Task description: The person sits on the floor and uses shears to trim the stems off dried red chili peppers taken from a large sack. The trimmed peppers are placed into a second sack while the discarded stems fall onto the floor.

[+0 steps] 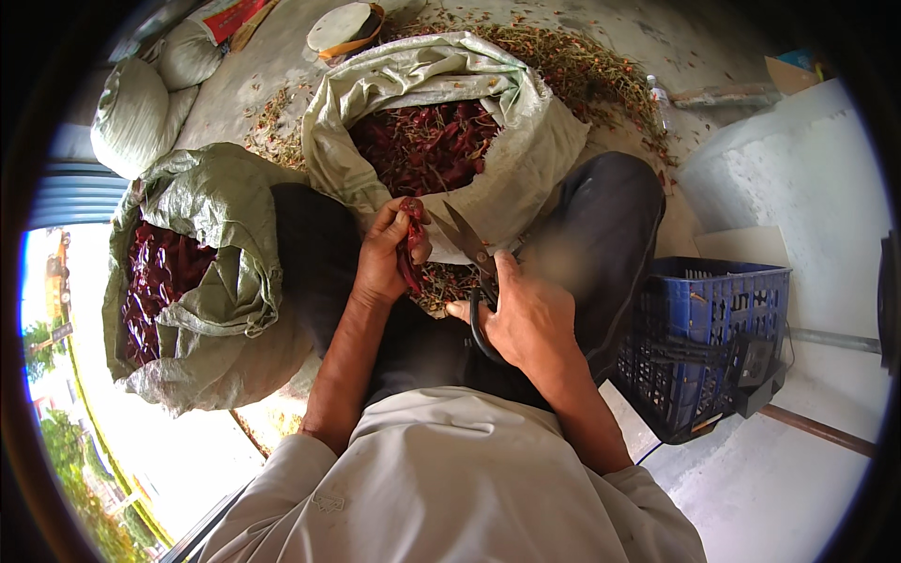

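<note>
Pinched in my left hand is a dark red dried chili pepper, perhaps more than one, held upright. My right hand grips a pair of scissors by the black handles. The blades are apart and point up and left, just to the right of the chili. Beyond both hands stands a white woven sack, its mouth rolled back, with dried red chilies and stem bits inside. Between my legs, under my hands, lie cut stems.
At left, a second woven sack holds glossy red chilies. A blue plastic crate stands by my right leg. Stem debris covers the floor behind the middle sack, near a plastic bottle. A round stool and filled sacks are farther back.
</note>
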Demonstrator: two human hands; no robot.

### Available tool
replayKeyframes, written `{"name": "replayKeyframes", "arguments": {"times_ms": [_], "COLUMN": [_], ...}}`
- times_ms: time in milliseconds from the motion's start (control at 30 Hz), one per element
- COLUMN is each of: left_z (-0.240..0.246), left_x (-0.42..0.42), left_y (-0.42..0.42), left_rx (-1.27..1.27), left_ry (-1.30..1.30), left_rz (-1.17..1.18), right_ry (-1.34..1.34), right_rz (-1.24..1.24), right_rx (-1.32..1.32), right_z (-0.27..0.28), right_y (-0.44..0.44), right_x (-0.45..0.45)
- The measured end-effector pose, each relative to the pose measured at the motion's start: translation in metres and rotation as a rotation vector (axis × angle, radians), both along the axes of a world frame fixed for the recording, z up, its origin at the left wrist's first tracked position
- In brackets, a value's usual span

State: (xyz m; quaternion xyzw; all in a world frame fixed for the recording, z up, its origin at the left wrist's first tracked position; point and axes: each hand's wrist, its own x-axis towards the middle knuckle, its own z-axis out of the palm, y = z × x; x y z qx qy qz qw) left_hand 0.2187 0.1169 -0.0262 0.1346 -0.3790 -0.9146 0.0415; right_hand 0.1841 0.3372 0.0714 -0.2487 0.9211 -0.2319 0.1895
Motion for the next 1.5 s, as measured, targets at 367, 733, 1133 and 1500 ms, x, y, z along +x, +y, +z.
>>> {"name": "replayKeyframes", "arguments": {"times_ms": [367, 733, 1133, 1500], "left_z": [0.005, 0.004, -0.005, 0.0], "left_x": [-0.003, -0.003, -0.003, -0.009], "left_y": [0.004, 0.007, 0.003, 0.004], "left_rx": [-0.077, -0.134, -0.214, -0.259], "left_ry": [-0.083, -0.125, -0.18, -0.248], "left_rz": [0.075, 0.1, 0.023, 0.115], "right_ry": [0.145, 0.182, 0.333, 0.249], "right_rz": [0.087, 0.127, 0.217, 0.141], "right_rx": [-0.057, 0.029, 0.071, -0.041], "right_z": [-0.011, -0.009, -0.001, -0.019], "right_y": [-0.002, -0.001, -0.005, -0.029], "right_x": [0.001, -0.004, -0.022, -0.025]}}
